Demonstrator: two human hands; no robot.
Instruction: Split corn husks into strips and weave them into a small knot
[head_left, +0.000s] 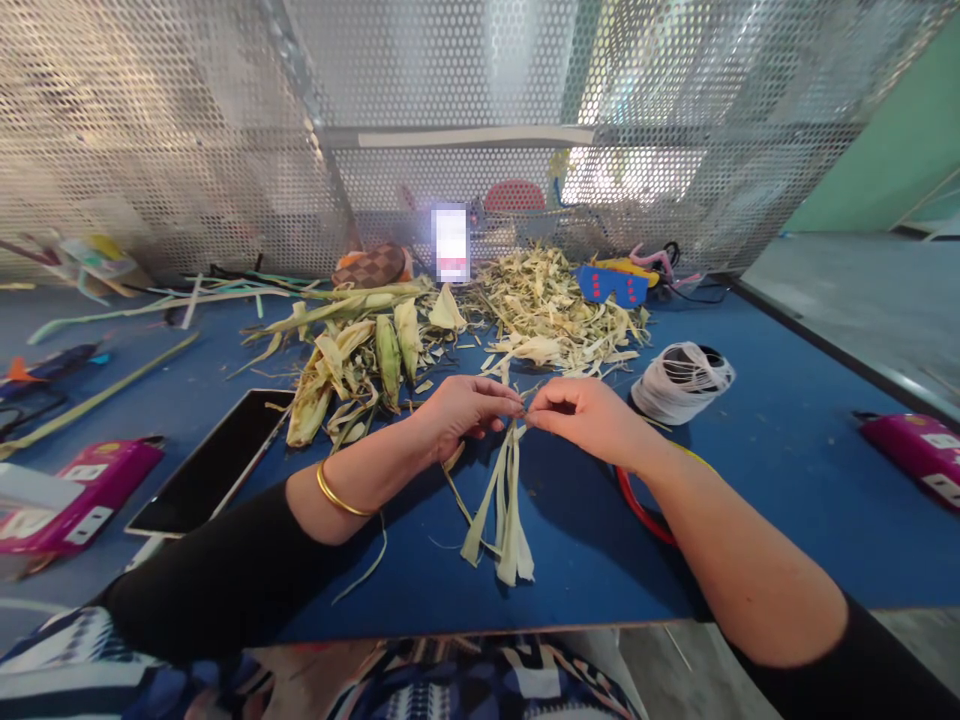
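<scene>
From where I stand, a purple pouch [112, 480] lies at the far left of the blue table [787, 500]; just beside it is a dark flat screen [217, 460], set at a slant, with a long green stalk [112, 390] farther back; next comes a pile of corn husks [311, 400], some still in whole leaves, with a brown checked purse [371, 265] behind it; the left hand [469, 410], below a gold bangle [337, 495] on the forearm, has its thumb and fingers pinched on the top of a few pale husk strips [512, 510]; these hang between the two hands, near the front of the table, their loose ends fanned towards the person; the right hand [577, 410] meets the left there, thumb and forefinger pinched on the same top end; behind them spreads a heap of shreds [555, 300], with a blue cutout [611, 285] bearing red dots at its right; a spool of white string [682, 385] stands tilted near the right hand; another purple pouch [915, 450] lies at the far right.
</scene>
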